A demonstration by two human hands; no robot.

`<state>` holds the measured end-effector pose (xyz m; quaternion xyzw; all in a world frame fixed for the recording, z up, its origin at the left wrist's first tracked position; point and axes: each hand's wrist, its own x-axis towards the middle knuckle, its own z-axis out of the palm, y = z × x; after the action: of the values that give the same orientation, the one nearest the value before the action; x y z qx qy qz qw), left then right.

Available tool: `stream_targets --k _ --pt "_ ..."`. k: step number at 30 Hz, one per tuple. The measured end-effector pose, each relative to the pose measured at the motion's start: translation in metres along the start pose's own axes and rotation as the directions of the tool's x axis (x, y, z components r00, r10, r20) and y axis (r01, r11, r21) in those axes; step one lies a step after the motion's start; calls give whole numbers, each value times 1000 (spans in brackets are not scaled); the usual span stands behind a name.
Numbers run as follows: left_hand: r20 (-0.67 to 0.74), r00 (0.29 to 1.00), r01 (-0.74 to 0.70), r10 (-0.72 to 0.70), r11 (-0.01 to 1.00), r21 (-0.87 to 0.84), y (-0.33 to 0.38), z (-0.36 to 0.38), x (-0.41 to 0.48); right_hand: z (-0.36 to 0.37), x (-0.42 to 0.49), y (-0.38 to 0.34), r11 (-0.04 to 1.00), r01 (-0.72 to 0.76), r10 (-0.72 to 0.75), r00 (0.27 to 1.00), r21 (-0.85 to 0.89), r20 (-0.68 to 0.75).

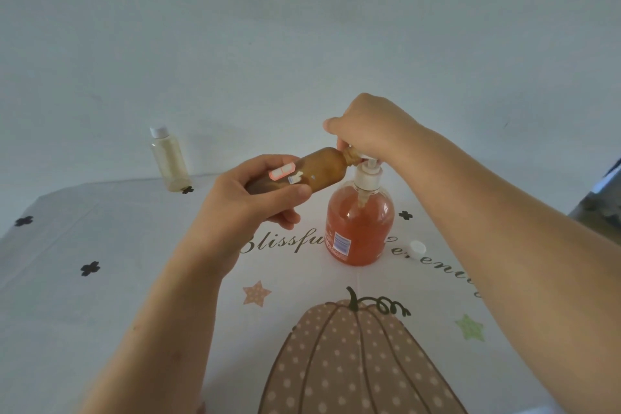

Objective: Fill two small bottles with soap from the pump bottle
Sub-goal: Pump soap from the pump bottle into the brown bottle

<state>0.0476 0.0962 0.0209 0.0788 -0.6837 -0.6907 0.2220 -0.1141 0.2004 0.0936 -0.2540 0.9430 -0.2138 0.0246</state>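
**Small bottle held to the pump spout**

The brown small bottle (319, 171) is clasped round its body by the left grip (255, 198), tilted almost level, its neck against the spout. The right grip (366, 128) is curled over the head of the pump bottle (359, 228), which stands on the worktop (134, 279) holding orange soap. Two small bottles are counted; the pale small bottle (169, 161), capped, stands far left. One pump bottle and one loose white cap (416, 248) are seen.
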Motion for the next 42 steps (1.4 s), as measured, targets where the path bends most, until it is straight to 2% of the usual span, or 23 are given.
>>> stream_targets --k 17,24,30,42 --pt "28 999 26 -27 1000 17 -4 -3 2 11 4 7 999 -25 25 1000 44 4" --pt "18 1000 1 -1 1000 11 -2 -2 1 -1 0 -2 999 8 -9 1000 -42 -15" --pt "33 999 14 -14 1000 -4 -2 -1 0 2 2 0 999 -28 27 999 38 23" --pt "19 999 40 -41 999 23 -4 -1 2 12 4 7 999 -27 28 1000 38 -11"
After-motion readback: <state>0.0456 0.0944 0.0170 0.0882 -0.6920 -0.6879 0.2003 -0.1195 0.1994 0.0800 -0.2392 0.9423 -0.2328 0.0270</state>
